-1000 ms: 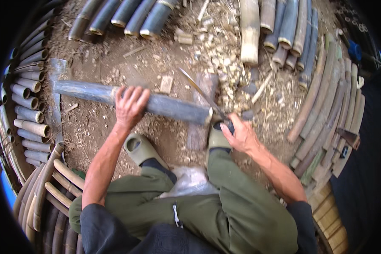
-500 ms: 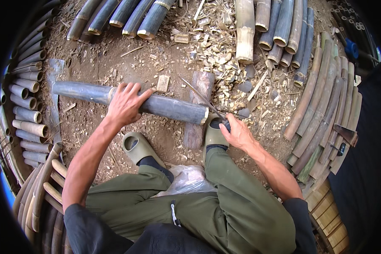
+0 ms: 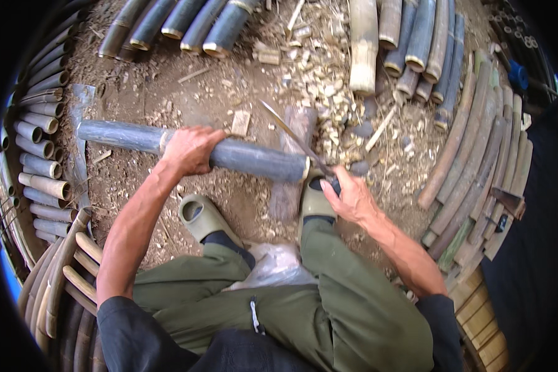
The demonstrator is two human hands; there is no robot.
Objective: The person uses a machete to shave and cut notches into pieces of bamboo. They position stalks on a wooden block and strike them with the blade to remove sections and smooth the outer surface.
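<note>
A dark bamboo pole lies crosswise in front of me, its pale cut end at the right. My left hand is closed over its middle, by the node ring. In my right hand is the dark handle of a long-bladed knife. Its blade slants up and left past the pole's cut end; whether it touches the bamboo I cannot tell. Under the pole's right part lies a short, worn wooden block.
Wood chips litter the dirt beyond the block. Bamboo lengths lie at the far side, with more bamboo pieces stacked right and bamboo tubes along the left. A hatchet-like blade rests on the right stack. My green clogs flank the block.
My left hand has rolled over the bamboo, its fingers now wrapped more tightly round it. The pole's cut end has shifted slightly right. The knife's blade has turned a little.
</note>
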